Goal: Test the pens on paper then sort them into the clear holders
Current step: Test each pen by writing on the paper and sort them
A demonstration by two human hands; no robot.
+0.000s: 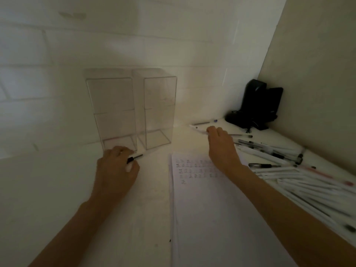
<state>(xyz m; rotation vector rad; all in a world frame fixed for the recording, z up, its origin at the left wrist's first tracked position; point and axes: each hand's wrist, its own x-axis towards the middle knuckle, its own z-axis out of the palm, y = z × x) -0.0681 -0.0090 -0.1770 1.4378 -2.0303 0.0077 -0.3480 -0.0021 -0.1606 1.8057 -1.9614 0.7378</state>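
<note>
Left hand (117, 166) grip closed on black-tipped pen (134, 158), at base of left holder (111, 112). Right holder (158, 110) just beside it, both upright on desk (134, 218). Right hand (221, 147) fingertips on white pen (197, 129) past paper (212, 209); can't tell if grip closed. Pen pile (289, 170) right of paper.

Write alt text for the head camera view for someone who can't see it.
A person's left hand grips a black-tipped pen before two upright clear holders, while the right hand reaches a white pen beyond a paper sheet carrying rows of test marks. A pile of pens lies at right.
</note>
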